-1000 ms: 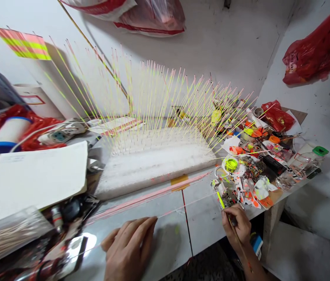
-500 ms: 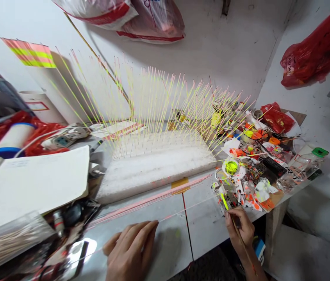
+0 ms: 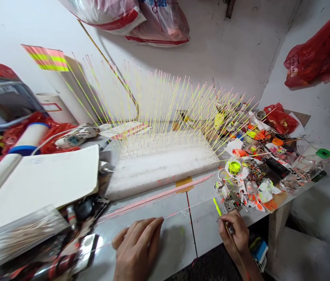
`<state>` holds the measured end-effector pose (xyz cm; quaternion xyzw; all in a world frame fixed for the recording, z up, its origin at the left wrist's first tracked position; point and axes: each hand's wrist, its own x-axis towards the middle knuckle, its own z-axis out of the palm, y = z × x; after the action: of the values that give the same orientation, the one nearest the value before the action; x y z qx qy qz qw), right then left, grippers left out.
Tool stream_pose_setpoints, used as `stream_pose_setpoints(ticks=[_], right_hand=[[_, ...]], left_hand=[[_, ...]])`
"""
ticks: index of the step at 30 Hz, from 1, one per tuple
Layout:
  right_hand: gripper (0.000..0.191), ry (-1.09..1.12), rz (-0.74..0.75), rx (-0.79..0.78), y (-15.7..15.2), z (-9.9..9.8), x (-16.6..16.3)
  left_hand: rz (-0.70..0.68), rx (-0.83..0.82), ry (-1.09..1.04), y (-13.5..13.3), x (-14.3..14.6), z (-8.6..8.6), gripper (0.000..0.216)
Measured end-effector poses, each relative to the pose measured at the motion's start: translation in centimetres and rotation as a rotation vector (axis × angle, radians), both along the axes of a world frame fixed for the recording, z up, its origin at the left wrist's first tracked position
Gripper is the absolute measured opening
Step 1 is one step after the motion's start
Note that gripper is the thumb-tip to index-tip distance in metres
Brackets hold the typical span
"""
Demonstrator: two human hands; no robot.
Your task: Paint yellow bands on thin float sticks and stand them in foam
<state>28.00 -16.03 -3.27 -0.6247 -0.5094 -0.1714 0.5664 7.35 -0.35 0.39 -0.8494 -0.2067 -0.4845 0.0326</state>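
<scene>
We work with both bare hands over the pale worktop (image 3: 208,234). Our left hand (image 3: 138,244) lies palm down near the front edge, fingers bent and drawn together; its grip is closed on a thin pale-pink rod (image 3: 179,212), which emerges on both sides of the hand. The exact contact under the fingertips is hidden from us. The rod runs obliquely across the worktop, its right-hand end rising toward the brush. Our right hand (image 3: 238,230) holds a slender paintbrush (image 3: 217,207) with the grip pinched around the handle near the head; the handle slants back over the hand toward the forearm. The brush head is loaded with fluorescent yellow paint and points up and to the left, just beside the rod's right-hand end; we cannot tell whether the two touch. Beyond the rod we find a loose row of pink rods (image 3: 153,197) lying along the front of a white foam block (image 3: 165,173). Numerous yellow-and-pink rods (image 3: 169,103) stand in the block, fanning outward at both sides. To the right of the block sits a small container of yellow paint (image 3: 234,167); to its left lies an open notebook (image 3: 65,171).
</scene>
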Motion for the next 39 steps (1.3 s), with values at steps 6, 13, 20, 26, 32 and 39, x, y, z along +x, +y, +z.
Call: stream_pose_setpoints(ticks=[6, 13, 20, 26, 32, 39], right_hand=[[0.008, -0.043, 0.013, 0.003, 0.2, 0.3, 0.0], [0.009, -0.051, 0.009, 0.014, 0.4, 0.3, 0.1], [0.010, 0.025, -0.004, 0.005, 0.1, -0.7, 0.2], [0.009, 0.083, -0.021, -0.007, -0.3, -1.0, 0.0], [0.012, 0.004, 0.065, 0.025, 0.1, -0.6, -1.2], [0.011, -0.074, 0.099, 0.039, 1.1, 0.4, -2.2]], left_hand=[[0.006, -0.009, 0.003, 0.0, -0.1, -0.3, 0.014], [0.004, -0.034, 0.074, 0.3, -0.8, -1.3, 0.018], [0.016, -0.029, 0.078, 0.2, -0.8, -1.3, 0.018], [0.011, -0.028, 0.068, 0.3, -0.9, -1.2, 0.019], [0.023, -0.022, 0.017, -0.3, -0.3, -0.5, 0.016], [0.038, -0.016, -0.025, -0.7, 0.1, -0.1, 0.013]])
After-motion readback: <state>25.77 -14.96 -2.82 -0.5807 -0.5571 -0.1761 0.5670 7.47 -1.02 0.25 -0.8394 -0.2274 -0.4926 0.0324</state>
